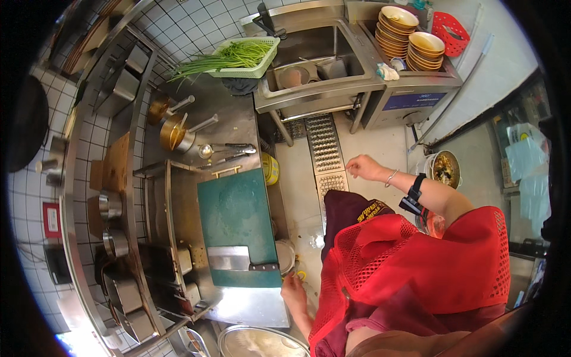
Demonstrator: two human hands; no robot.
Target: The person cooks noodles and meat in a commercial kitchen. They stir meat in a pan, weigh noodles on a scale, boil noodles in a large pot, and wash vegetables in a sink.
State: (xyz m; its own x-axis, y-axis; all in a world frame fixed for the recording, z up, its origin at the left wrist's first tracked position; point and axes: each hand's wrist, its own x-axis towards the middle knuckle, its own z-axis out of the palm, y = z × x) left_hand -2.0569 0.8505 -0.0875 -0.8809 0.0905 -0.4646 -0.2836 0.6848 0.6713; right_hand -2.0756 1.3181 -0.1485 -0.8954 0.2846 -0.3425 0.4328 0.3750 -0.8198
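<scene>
My left hand (294,291) is by the front edge of the counter, close to the corner of a green cutting board (236,214). A yellow ring-shaped piece (302,275) shows beside its fingers; I cannot tell whether they hold it. Just above that hand ends the black handle of a cleaver (229,259), which lies flat on the board. My right hand (368,167), with a bracelet at the wrist, hangs over the floor near a metal drain grate (328,143). Its fingers are loosely bent, with nothing seen in them.
Green stalks (241,53) fill a pale basket (267,58) beside a steel sink (308,87). Stacked bowls (426,49) stand to its right. Ladles (205,151) and pots (178,134) sit on the counter. A bucket of food scraps (446,169) stands on the floor; a large round lid (258,343) is below.
</scene>
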